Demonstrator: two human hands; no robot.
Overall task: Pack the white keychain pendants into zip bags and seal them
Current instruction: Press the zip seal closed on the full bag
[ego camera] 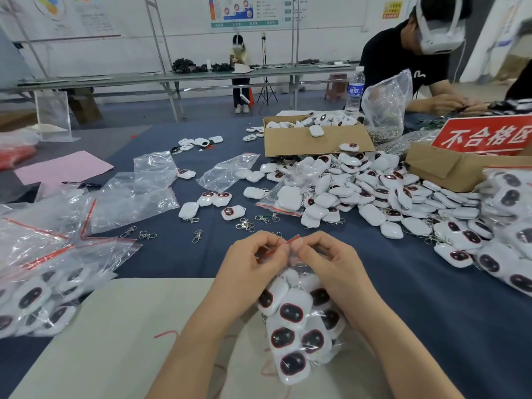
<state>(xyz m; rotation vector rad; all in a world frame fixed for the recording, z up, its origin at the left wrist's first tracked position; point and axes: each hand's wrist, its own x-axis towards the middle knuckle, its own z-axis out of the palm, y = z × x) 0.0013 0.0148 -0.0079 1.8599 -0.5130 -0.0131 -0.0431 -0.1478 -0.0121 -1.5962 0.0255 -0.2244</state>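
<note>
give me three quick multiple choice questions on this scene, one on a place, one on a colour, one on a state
1. Where does the bottle stand?
A) on the pink paper
B) behind the box
C) on the floor

2. What colour is the strip along the top of the bag being handled?
A) blue
B) red
C) green

3. How is that bag held?
A) the left hand and right hand both pinch its top
B) one hand alone grips it
C) it lies untouched

Answers:
1 B: the bottle rises just past the box's far edge.
2 B: a red line runs between the fingertips.
3 A: each hand pinches the strip.
</note>
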